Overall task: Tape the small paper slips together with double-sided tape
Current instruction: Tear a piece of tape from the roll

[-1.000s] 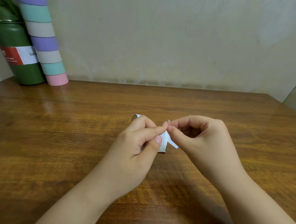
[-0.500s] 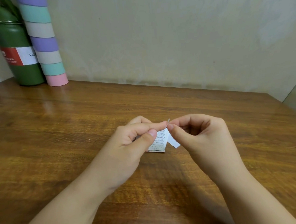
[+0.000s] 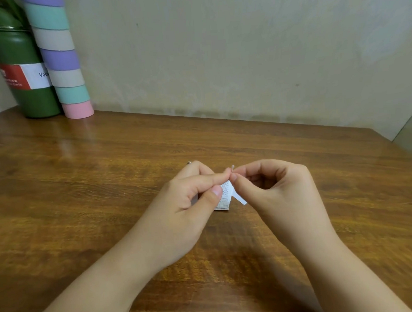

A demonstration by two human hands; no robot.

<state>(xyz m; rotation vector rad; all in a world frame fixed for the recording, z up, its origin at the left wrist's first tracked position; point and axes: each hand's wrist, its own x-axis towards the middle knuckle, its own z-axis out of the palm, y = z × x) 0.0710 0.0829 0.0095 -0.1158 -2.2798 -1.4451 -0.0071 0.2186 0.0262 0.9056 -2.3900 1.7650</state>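
The brown wooden table (image 3: 296,165) carries a dark green bottle (image 3: 22,77) and a tall pastel-striped tube (image 3: 59,58) at its far left. Mid-table, the left hand (image 3: 179,205) pinches a small printed white paper slip (image 3: 225,194) between thumb and forefinger. The right hand (image 3: 271,188), fingers curled, pinches a narrow plain white strip (image 3: 239,199) at the slip's top edge, likely tape backing. Joining looks under way, unfinished; how many slips are already stuck cannot be told.

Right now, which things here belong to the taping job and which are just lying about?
In the job:
- printed paper slips, pinched by the left hand
- white strip, pinched by the right hand

Lying about:
- green bottle
- striped tube
- wooden table
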